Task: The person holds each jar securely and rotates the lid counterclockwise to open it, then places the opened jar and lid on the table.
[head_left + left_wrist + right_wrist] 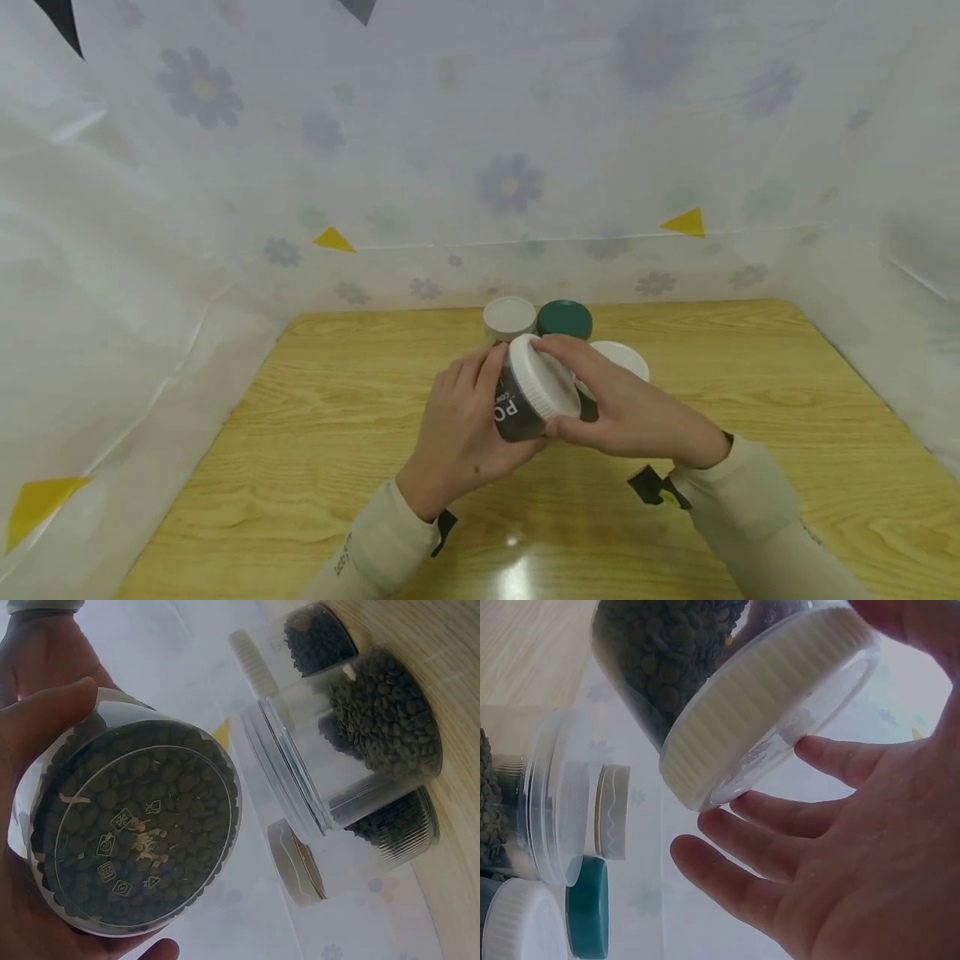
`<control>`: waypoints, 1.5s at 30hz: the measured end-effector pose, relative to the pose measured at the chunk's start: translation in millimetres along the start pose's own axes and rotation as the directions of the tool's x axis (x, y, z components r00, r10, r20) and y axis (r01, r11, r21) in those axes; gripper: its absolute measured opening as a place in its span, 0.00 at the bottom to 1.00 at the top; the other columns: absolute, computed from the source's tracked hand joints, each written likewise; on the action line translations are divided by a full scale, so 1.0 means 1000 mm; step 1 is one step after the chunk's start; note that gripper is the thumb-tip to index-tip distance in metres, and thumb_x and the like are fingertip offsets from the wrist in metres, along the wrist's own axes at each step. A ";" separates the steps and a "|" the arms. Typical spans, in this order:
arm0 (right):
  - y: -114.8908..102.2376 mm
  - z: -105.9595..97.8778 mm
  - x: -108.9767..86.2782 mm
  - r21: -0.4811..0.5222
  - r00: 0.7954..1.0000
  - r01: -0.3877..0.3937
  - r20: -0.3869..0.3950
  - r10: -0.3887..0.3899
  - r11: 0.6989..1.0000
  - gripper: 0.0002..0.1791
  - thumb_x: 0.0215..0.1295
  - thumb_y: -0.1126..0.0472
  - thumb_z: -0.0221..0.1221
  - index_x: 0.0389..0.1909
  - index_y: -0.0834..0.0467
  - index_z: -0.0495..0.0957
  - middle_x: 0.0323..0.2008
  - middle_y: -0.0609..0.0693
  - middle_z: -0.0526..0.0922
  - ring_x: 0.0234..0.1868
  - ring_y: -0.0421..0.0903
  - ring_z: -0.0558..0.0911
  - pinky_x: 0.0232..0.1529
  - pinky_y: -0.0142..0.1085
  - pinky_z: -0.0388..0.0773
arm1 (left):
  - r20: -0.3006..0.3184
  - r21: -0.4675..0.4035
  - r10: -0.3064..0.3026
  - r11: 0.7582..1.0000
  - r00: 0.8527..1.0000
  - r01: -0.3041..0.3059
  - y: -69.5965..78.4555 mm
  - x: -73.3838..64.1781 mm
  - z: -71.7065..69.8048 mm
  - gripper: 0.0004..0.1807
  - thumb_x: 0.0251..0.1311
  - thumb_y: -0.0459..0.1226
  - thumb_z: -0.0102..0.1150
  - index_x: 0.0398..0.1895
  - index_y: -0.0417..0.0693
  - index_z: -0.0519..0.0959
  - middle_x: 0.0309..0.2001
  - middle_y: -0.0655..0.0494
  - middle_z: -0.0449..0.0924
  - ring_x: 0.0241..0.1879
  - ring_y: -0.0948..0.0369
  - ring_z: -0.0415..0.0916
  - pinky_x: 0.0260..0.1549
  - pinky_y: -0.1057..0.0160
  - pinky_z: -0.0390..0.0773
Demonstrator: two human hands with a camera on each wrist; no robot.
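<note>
My left hand (pixel 465 417) grips a see-through jar (pixel 517 410) with dark printing on its side, holding it tilted above the table. In the left wrist view the jar's base (pixel 142 832) shows dark round pellets and a few pale bits inside. On top sits a white ribbed lid (pixel 551 382), which my right hand (pixel 630 412) holds by the rim between thumb and fingers. In the right wrist view the lid (pixel 772 705) is on the jar, with the fingertips (pixel 742 802) against it.
Several jars stand just beyond the hands: one with a cream lid (pixel 510 317), one with a dark green lid (pixel 565 318), one with a white lid (pixel 624 358). A clear jar (pixel 390 720) holds dark pellets. The wooden table (pixel 315 433) meets flower-patterned sheeting (pixel 420 167) behind.
</note>
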State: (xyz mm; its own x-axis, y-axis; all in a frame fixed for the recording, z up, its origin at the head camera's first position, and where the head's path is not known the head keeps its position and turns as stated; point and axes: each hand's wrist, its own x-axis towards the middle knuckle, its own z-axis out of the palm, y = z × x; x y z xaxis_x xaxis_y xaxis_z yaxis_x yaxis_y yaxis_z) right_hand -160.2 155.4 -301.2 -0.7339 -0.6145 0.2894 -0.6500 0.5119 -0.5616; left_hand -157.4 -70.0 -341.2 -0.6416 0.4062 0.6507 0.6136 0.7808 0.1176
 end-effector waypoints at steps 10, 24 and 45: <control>-0.002 0.002 -0.001 -0.006 0.994 -0.080 -0.081 0.079 0.997 0.40 0.71 0.49 0.57 0.78 0.51 0.51 0.77 0.57 0.55 0.74 0.61 0.63 0.63 0.60 0.71 | 0.012 -0.006 -0.002 1.000 1.000 0.002 0.003 -0.001 0.000 0.55 0.36 0.63 0.73 0.68 0.46 0.66 0.56 0.50 0.78 0.55 0.53 0.77 0.51 0.51 0.80; -0.013 -0.005 0.006 -0.045 0.920 -0.387 0.057 0.389 0.921 0.40 0.72 0.33 0.46 0.75 0.53 0.59 0.54 0.55 0.82 0.38 0.40 0.83 0.35 0.35 0.79 | 0.042 0.031 -0.002 1.000 0.999 0.000 0.004 -0.001 -0.002 0.57 0.36 0.64 0.74 0.69 0.47 0.66 0.56 0.51 0.77 0.56 0.53 0.77 0.51 0.51 0.79; 0.005 0.001 -0.007 0.101 0.996 -0.063 0.064 0.056 0.993 0.40 0.71 0.52 0.58 0.78 0.45 0.49 0.72 0.55 0.61 0.63 0.55 0.73 0.52 0.52 0.79 | 0.045 -0.036 0.000 0.999 0.999 0.002 0.003 -0.005 -0.001 0.56 0.36 0.62 0.75 0.70 0.47 0.65 0.56 0.51 0.78 0.55 0.54 0.77 0.49 0.50 0.80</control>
State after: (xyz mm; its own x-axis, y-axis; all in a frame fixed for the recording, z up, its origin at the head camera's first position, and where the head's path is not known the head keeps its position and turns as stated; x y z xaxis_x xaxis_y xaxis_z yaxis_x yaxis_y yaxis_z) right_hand -157.8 161.8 -307.0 -0.7552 -0.6220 0.2067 -0.5794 0.4860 -0.6543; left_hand -152.2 -70.1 -343.3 -0.6621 0.4270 0.6159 0.6285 0.7640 0.1458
